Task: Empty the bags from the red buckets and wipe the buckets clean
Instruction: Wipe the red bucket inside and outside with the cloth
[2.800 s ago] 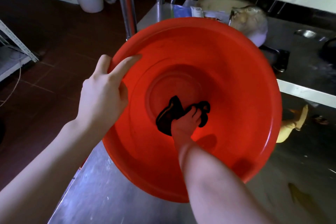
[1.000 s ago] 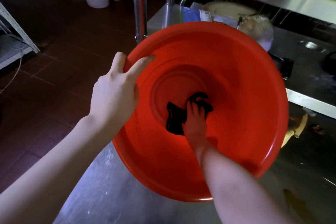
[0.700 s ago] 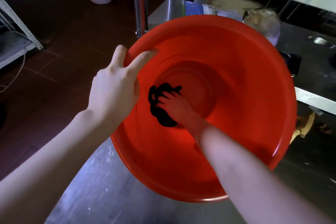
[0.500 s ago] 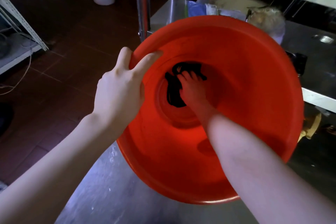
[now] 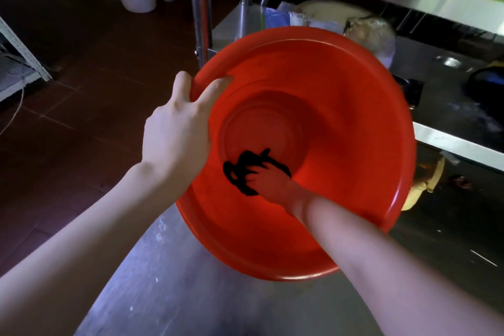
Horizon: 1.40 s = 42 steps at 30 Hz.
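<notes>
1. The red bucket (image 5: 354, 131) filled the middle of the view above the steel table (image 5: 163, 289). Its mouth was turned up toward the person, probably so the whole inside could be seen and reached.
2. The left hand (image 5: 177, 128) was clamped on the rim at about 10 o'clock, with one finger inside and the thumb outside. This looked like a brace against the rubbing.
3. The right hand (image 5: 272, 183) reached in from 5 o'clock. Its fingers were curled into a dark cloth (image 5: 237, 169), pressing it down at 7 o'clock on the bucket's floor, where the floor meets the wall. No bag showed inside, so this was judged to be the wiping step.
4. The bucket's base and outside were hidden, so I could not tell whether it rested on the table or was held up. The right fingertips blurred into the cloth. Wrapped items behind the rim at 12 to 1 o'clock were cut off and dim.
</notes>
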Each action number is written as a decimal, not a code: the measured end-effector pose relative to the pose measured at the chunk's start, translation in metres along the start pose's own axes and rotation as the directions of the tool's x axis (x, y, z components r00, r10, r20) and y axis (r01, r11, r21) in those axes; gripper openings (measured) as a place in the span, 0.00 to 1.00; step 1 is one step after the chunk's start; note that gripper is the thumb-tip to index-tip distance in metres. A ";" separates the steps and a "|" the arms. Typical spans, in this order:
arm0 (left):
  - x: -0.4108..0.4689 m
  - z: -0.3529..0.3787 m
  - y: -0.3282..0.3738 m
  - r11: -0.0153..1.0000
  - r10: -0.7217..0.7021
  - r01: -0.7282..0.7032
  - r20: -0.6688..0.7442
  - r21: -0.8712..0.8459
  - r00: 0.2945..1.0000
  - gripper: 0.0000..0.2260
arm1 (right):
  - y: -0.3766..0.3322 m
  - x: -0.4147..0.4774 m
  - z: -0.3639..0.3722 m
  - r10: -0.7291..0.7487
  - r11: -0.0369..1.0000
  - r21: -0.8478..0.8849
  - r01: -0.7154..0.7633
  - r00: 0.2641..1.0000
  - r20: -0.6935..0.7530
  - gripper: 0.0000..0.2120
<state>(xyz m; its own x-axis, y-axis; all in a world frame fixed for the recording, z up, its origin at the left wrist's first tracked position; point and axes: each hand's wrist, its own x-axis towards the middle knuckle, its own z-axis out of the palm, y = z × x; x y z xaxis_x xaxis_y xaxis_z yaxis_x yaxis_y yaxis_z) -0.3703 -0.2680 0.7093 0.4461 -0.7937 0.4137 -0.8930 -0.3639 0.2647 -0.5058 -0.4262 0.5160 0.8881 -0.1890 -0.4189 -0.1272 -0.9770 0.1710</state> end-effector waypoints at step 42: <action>-0.015 0.009 0.003 0.989 -0.108 0.110 0.026 -0.097 0.994 0.33 | 0.040 0.012 0.000 0.133 0.986 0.120 -0.113 0.976 -0.175 0.29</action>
<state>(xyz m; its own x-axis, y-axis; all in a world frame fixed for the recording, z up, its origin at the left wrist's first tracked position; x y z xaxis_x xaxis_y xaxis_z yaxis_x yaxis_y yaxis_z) -0.3798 -0.2617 0.6958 0.5386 -0.7618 0.3599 -0.8283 -0.4004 0.3920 -0.4998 -0.4673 0.5181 0.9268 -0.2968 -0.2301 -0.2787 -0.9542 0.1085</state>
